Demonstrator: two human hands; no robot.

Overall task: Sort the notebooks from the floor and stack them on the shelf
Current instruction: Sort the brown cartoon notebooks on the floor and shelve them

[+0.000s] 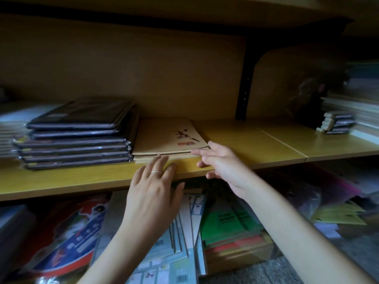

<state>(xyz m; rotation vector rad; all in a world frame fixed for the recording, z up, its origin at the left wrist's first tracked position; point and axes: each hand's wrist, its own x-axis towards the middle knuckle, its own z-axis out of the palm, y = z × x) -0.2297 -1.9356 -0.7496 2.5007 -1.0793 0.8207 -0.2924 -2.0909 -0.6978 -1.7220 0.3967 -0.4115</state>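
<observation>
Notebooks [166, 138] in brown covers lie in a low stack on the shelf [266, 142], snug against the wrapped dark packs [75, 140]. We set our left hand [152, 189], fingers straight, against the front edge. Our right hand [221, 162], likewise flat and holding nothing, touches the right corner, probably to square the pile.

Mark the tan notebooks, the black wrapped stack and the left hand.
tan notebooks [162, 138]: head view, bare top cover.
black wrapped stack [82, 114]: head view, top pack's cover.
left hand [152, 189]: head view, back of the hand.
</observation>
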